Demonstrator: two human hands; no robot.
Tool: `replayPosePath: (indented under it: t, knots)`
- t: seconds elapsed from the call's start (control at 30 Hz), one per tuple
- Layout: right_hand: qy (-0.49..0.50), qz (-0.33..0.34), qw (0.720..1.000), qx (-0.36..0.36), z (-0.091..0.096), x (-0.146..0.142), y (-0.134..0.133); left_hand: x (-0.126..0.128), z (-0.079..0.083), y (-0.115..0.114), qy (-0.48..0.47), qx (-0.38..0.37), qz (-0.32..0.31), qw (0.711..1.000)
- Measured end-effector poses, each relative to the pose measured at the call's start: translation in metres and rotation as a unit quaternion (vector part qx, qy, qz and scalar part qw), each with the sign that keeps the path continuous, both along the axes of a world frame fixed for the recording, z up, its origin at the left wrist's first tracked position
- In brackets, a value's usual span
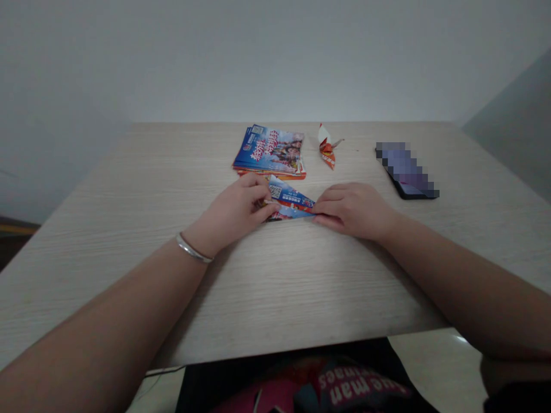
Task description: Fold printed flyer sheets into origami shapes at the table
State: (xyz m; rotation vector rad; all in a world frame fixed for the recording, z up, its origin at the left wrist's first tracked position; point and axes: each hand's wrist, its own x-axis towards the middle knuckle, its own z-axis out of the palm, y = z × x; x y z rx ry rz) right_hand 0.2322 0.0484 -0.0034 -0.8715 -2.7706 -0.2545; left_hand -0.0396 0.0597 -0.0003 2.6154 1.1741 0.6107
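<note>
Hands at work on a pale wood-grain table (275, 298), seen from above by the person they belong to. Between them, near the table's middle, lies a folded leaflet (291, 204), glossy blue and red with a small square code printed on it, creased into a long flat shape that narrows to a point on its right. The left hand (235, 213), with a thin silver bangle (192, 249) at the wrist, has its fingers curled in tight and pinches the leaflet's left end between thumb and fingertips. The right hand (350, 209) lies knuckles up, fingers bent and close together, their tips pressing the leaflet's right point against the table. Just beyond the left hand sits a stack of leaflets (270, 152) of the same print, lying flat. To its right, apart from it, stands a small folded paper figure (327, 148) in red, orange and white. Further right a dark phone (407, 171) lies flat, its screen blurred. A plain grey wall rises behind the table.
</note>
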Motion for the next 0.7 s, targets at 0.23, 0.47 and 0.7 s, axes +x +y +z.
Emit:
replayPosePath:
  t: [0.23, 0.47, 0.7]
  knots:
    - [0.015, -0.041, 0.999, 0.032, -0.0042, -0.0039, -0.0040, 0.0036, -0.0118, 0.0026, 0.074, 0.050, 0.056, 0.994]
    - [-0.010, 0.007, 0.997, 0.080, -0.0051, -0.0042, -0.0029, 0.0066, -0.0076, -0.0017, 0.118, 0.055, 0.075, 0.989]
    - [-0.043, 0.014, 0.997, 0.055, 0.0004, -0.0018, -0.0016, 0.0046, -0.0080, -0.0033, 0.099, 0.072, 0.004, 0.992]
